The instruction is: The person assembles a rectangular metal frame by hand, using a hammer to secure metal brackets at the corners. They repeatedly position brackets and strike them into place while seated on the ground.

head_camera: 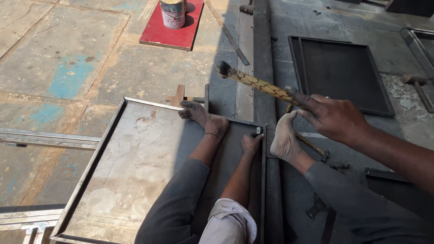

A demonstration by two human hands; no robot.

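My right hand (332,118) grips the patterned, wrapped handle of a hammer (260,84). The hammer is raised, and its dark head (222,68) points up and to the left. My left hand (251,143) rests at the right rim of a large metal tray (135,153) and pinches a small metal piece (258,131) against that edge. My left foot (201,118) presses on the tray's far rim. My right foot (285,141) rests just right of the tray on a rope-like cord.
A long steel bar (262,68) runs along the tray's right side. A dark tray (343,74) lies at the back right, with another hammer (418,88) beside rubble. A paint can (173,12) stands on a red board (169,31). Metal frames (45,139) lie on the left.
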